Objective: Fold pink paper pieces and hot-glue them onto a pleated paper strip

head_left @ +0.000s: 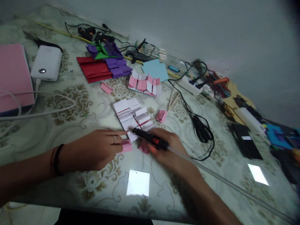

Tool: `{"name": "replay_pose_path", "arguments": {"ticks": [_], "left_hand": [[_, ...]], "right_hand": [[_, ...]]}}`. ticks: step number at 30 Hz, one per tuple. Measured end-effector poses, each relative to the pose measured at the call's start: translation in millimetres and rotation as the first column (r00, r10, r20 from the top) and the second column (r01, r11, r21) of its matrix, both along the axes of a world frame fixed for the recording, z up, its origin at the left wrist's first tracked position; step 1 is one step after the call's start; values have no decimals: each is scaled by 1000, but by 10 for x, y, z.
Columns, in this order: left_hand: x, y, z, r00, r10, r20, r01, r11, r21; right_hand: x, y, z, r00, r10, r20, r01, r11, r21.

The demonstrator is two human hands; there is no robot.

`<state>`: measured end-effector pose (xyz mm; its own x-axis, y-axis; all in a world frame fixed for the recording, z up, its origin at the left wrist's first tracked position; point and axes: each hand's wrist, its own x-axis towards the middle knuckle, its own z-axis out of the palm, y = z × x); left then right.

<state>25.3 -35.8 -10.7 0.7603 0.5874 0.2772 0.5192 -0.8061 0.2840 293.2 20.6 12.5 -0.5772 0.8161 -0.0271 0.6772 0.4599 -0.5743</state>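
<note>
My right hand (167, 147) is wrapped round a black glue gun (150, 137) with an orange part, and a long clear glue stick trails out of its back. The gun's tip sits at a folded white paper piece (134, 115) with pink-red showing in its folds. From the other side my left hand (98, 148), wearing a ring, has its fingertips closed on the near edge of that folded paper; its thumb is hidden. Pink paper flaps (127, 146) show between the hands. A small folded pink paper (161, 116) lies just beyond my right hand.
Behind lie a pink-and-white folded piece (144, 83), red folded paper (95, 69), purple paper (118, 67) and light-blue paper (156, 69). A power bank (47, 64) stands left, a coiled black cable (202, 129) and a phone (245, 142) right. A power strip (190, 85) sits near the wall.
</note>
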Motion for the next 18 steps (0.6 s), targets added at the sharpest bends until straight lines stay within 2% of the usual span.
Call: {"name": "replay_pose_path", "arguments": {"ticks": [7, 18], "left_hand": [[4, 5, 21, 1000, 2, 9, -2, 1000, -16], [-5, 4, 9, 1000, 17, 1, -17, 998, -61]], "right_hand": [[63, 47, 2, 997, -80, -7, 80, 994, 74], [104, 70, 8, 996, -90, 18, 87, 991, 99]]}}
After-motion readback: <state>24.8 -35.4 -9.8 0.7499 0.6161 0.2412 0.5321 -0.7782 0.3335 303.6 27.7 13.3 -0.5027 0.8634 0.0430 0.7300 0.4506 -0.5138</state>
